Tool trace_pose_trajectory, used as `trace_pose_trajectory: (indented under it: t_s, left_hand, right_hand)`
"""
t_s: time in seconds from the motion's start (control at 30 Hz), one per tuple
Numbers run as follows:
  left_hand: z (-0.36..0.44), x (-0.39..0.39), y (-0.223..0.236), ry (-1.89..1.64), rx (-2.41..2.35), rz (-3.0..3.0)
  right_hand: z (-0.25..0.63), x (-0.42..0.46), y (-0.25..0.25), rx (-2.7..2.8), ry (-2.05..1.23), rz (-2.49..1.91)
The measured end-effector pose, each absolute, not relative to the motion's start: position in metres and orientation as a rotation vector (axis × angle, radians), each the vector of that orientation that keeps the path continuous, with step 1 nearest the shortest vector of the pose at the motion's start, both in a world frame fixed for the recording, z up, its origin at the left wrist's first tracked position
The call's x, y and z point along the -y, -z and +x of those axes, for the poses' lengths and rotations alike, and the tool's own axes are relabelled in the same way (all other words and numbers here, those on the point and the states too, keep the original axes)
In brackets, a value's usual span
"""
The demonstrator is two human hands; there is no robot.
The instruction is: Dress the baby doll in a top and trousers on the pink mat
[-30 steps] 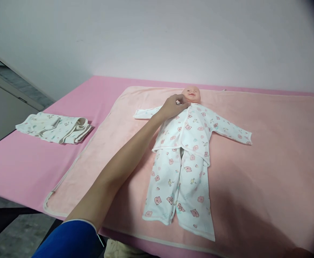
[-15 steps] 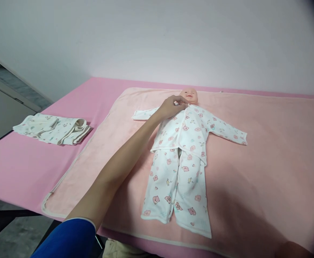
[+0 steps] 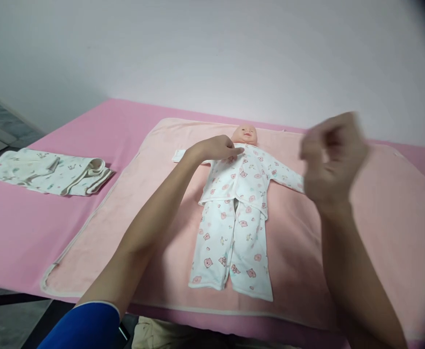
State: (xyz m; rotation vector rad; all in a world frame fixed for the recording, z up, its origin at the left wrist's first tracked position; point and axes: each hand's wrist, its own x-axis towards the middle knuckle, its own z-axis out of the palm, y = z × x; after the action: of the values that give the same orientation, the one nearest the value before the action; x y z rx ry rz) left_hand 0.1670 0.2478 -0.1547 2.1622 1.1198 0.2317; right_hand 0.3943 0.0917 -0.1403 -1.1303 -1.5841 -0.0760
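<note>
A half-curled left hand (image 3: 216,147) seems to adjust a white, long-sleeved, pink-printed cloth top (image 3: 230,182); the blurred, half-closed right hand (image 3: 334,182) likely must lower; both holds unclear.

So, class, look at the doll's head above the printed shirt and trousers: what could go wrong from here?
The left hand is at the neckline of the printed shirt, just below the doll's head; a tug there could pull the neckline askew.

The raised right hand overlaps the sleeve in this view; coming down carelessly, it might bunch the cloth.

The pink blanket underneath could wrinkle if the clothes get dragged.
</note>
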Motion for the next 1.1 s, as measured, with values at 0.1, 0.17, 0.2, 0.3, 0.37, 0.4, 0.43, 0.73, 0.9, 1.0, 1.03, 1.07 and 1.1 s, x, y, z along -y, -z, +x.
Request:
trace_pose_trajectory:
  t_s: [0.1,0.17,0.2,0.3,0.37,0.4,0.43,0.73,0.9,1.0,1.03,1.07,1.1]
  left_hand:
    - [0.157,-0.247,0.143,-0.003,-1.007,2.176]
    - [0.153,-0.246,0.138,0.059,-0.929,2.176]
    - [0.152,-0.245,0.137,0.077,-0.890,2.175]
    - [0.150,-0.245,0.136,0.099,-0.802,2.167]
    - [0.151,-0.246,0.137,0.119,-0.788,2.166]
    - [0.151,-0.246,0.138,0.127,-0.788,2.165]
    - [0.152,-0.246,0.139,0.133,-0.789,2.164]
    - [0.157,-0.246,0.144,0.113,-0.783,2.150]
    - [0.158,-0.249,0.145,0.116,-0.781,2.176]
    - [0.158,-0.250,0.146,0.122,-0.767,2.208]
    - [0.158,-0.250,0.146,0.120,-0.764,2.216]
    - [0.159,-0.250,0.146,0.118,-0.765,2.222]
    - [0.159,-0.250,0.146,0.118,-0.769,2.224]
  right_hand:
    - [0.378,-0.114,0.164,1.677,-0.184,-1.216]
    - [0.373,-0.131,0.184,1.691,-0.442,-1.311]
    - [0.372,-0.137,0.193,1.654,-0.553,-1.340]
    - [0.376,-0.147,0.211,1.496,-0.806,-1.353]
    - [0.379,-0.148,0.215,1.453,-0.900,-1.336]
    - [0.380,-0.148,0.215,1.451,-0.919,-1.329]
    - [0.381,-0.147,0.215,1.458,-0.932,-1.325]
    - [0.383,-0.143,0.208,1.491,-0.979,-1.370]
    - [0.384,-0.141,0.205,1.453,-1.037,-1.474]
    - [0.383,-0.141,0.204,1.442,-1.034,-1.482]
    - [0.382,-0.140,0.204,1.443,-1.026,-1.488]
    - [0.382,-0.139,0.202,1.452,-1.018,-1.496]
    - [0.382,-0.138,0.200,1.468,-1.008,-1.509]
